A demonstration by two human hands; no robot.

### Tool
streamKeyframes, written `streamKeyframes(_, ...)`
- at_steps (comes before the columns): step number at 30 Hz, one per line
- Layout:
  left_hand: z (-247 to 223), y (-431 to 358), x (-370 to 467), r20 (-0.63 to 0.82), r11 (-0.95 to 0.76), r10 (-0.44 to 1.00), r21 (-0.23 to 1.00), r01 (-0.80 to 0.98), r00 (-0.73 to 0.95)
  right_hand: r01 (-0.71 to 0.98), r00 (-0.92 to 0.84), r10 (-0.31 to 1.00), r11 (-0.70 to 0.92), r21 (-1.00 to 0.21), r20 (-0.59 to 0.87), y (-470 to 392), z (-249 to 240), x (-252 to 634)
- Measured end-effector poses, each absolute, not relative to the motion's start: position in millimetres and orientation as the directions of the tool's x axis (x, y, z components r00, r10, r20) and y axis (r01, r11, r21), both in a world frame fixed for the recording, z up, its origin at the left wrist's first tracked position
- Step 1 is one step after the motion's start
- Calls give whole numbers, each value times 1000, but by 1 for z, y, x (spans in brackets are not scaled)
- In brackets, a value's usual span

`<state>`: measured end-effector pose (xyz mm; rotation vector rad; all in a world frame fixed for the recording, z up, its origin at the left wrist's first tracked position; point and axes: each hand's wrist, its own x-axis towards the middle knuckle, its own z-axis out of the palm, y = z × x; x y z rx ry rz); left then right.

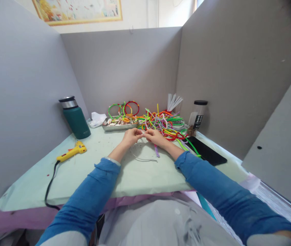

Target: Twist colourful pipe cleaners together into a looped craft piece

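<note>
My left hand [132,137] and my right hand [155,137] meet above the table, fingertips pinched together. A small whitish thing shows between them, too small to name. Below the hands, a thin grey wire [145,160] curves across the cloth; whether it joins what I hold, I cannot tell. A short purple fuzzy strip [157,152], like a pipe cleaner, shows just under my right hand. Right behind my fingers are a metal tray [121,127] of small mixed pieces and a tangled heap of coloured pipe cleaners [164,123].
A yellow glue gun [71,152] with a black cord lies at left, near a green bottle [75,119] and a white crumpled bag [98,119]. Pipe-cleaner rings [132,107] lean behind the tray. White sticks [173,101], a clear jar [198,116] and a black slab [208,152] are at right. Grey partitions [125,65] enclose the table.
</note>
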<state>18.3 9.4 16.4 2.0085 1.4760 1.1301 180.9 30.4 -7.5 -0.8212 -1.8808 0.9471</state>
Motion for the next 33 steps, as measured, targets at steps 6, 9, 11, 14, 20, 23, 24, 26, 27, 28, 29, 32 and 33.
streamKeyframes(6,18,8,19,360,-328,927,651,684,101,172,-416,819,498,-850,396,28,-5,181)
streamKeyframes(9,19,9,18,356,-327,928,630,704,112,172,-418,814,508,-844,404,28,-5,181)
streamKeyframes(11,19,8,17,354,-330,927,623,709,120,177,-417,809,518,-837,413,29,-6,182)
streamKeyframes(14,20,7,17,354,-333,927,613,716,127,181,-417,806,527,-831,420,30,-7,182)
streamKeyframes(20,24,3,19,396,-336,913,598,727,96,192,-413,803,539,-820,430,29,-5,183)
streamKeyframes(23,24,4,19,397,-336,913,598,728,95,199,-410,803,541,-817,432,29,-5,183)
streamKeyframes(24,23,5,18,388,-329,917,601,729,94,199,-408,804,541,-817,432,29,-5,182)
streamKeyframes(26,22,6,18,372,-316,924,606,730,91,195,-406,805,539,-819,433,31,-6,182)
streamKeyframes(27,22,6,18,365,-314,926,609,729,94,192,-406,804,539,-820,434,31,-7,182)
streamKeyframes(28,21,7,17,360,-314,928,615,724,97,189,-405,803,541,-820,437,32,-8,182)
streamKeyframes(29,21,7,17,356,-313,929,623,717,96,188,-404,802,544,-818,440,32,-8,182)
streamKeyframes(32,20,7,17,344,-305,935,644,702,90,189,-402,799,550,-814,446,33,-9,182)
streamKeyframes(33,20,7,18,343,-302,935,645,702,88,190,-401,799,550,-813,447,33,-9,182)
